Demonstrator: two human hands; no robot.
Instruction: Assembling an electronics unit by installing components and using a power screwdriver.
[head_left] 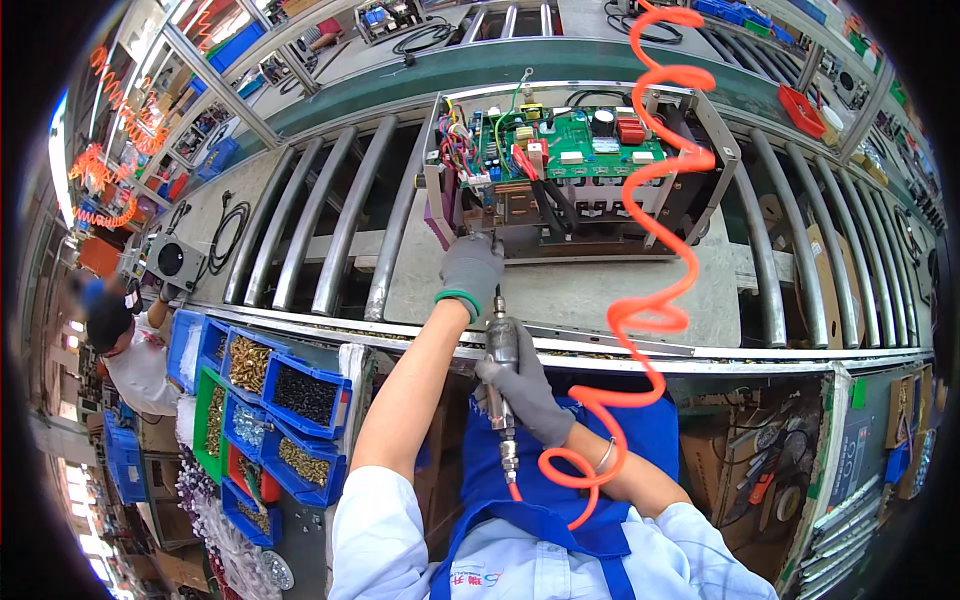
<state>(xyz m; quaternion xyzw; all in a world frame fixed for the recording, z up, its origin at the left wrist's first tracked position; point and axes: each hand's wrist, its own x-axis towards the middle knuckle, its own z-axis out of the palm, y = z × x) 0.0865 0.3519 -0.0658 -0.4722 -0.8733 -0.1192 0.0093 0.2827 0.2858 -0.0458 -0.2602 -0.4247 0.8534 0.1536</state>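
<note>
An open metal chassis (585,245) with a green circuit board (575,135), coloured wires and black parts inside lies in front of me on a pale board (600,300). My left hand (472,268), in a grey glove with a green cuff, is at its near left corner. The left fingers are closed together there; what they hold is hidden. In my gloved right hand (530,390) is an air screwdriver (502,345), gripped round its body with its bit pointing away from me towards the chassis. An orange coiled air hose (650,310) joins its near end.
Metal rollers (350,220) run left and right of the board. Blue bins (307,395) of screws and small parts stand at lower left, beside a green bin (210,425). The hose loops across the chassis's right side. A co-worker (130,350) is at far left.
</note>
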